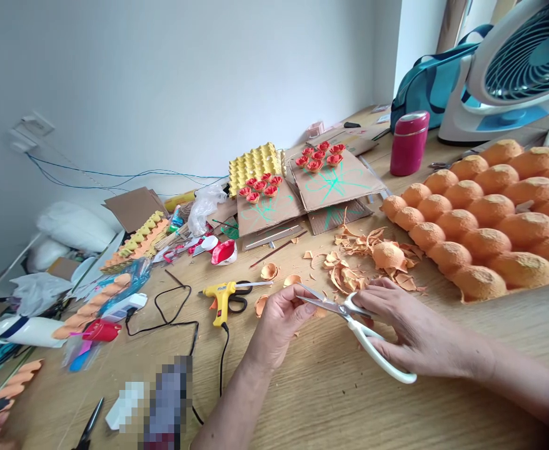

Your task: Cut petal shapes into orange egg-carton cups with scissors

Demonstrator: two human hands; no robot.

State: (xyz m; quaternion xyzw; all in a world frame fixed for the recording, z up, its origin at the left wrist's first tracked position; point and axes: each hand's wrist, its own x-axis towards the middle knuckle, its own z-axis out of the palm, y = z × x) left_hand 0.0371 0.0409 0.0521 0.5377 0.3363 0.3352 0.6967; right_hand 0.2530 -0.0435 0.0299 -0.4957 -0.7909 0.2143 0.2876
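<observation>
Honestly, my right hand grips the scissors while my left hand pinches this flimsy, crumbly egg-carton scrap by its edge.

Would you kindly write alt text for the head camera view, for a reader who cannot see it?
A person's right hand works white-handled scissors against a small piece pinched in the left hand, over a wooden table. An orange egg tray and orange scraps lie beyond; a yellow glue gun sits to the left.
</observation>
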